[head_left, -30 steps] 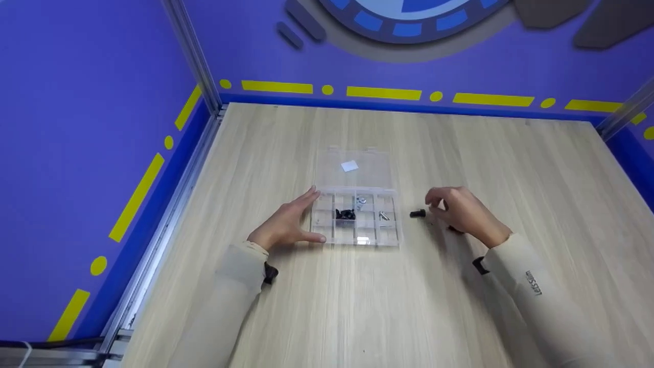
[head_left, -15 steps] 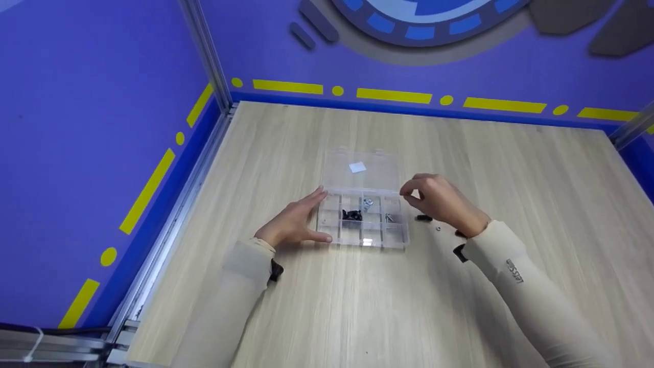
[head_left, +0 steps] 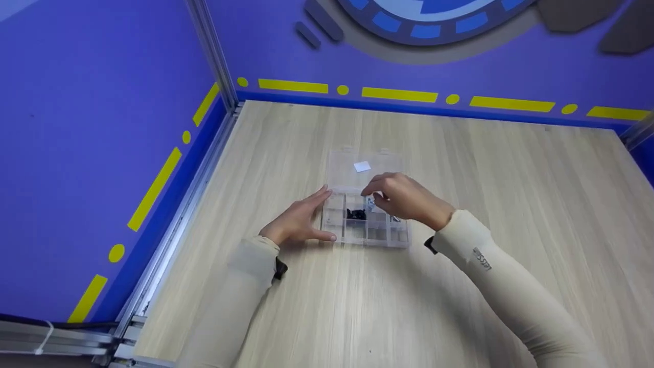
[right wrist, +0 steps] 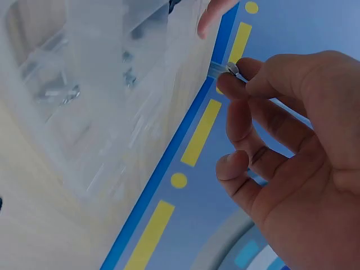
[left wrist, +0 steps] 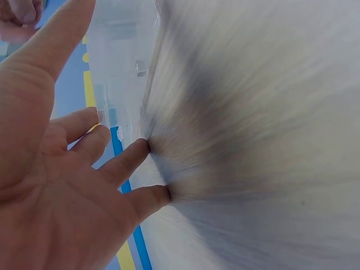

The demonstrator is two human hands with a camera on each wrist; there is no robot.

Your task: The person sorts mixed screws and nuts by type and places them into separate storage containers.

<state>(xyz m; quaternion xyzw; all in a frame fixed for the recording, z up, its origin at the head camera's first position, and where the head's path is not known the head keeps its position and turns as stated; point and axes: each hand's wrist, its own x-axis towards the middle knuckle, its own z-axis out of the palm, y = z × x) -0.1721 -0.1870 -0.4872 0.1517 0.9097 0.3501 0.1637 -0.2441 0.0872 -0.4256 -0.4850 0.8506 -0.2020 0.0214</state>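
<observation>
A clear plastic compartment box point(head_left: 365, 242) lies on a wood-grain desk point(head_left: 511, 179), nearer its left edge than its right, the lid point(head_left: 341, 171) opened toward the far edge. A person's left hand point(head_left: 297, 221), fingers straight and spread, touches the box's left edge. The right hand point(head_left: 403, 197), above the box's far compartments, pinches a small silver nut point(right wrist: 233, 68). Black fasteners point(head_left: 356, 214) lie in a middle-row compartment; a white square point(head_left: 362, 166) shows on the lid.

We see a clear compartment box point(head_left: 366, 242) on the worktop point(head_left: 332, 306), its lid point(head_left: 341, 171) lying open behind it. We rest the left hand point(head_left: 299, 222) against the box's left side and have the right hand point(head_left: 403, 199), fingers bent, over its far compartments, near some black pieces point(head_left: 356, 214).
</observation>
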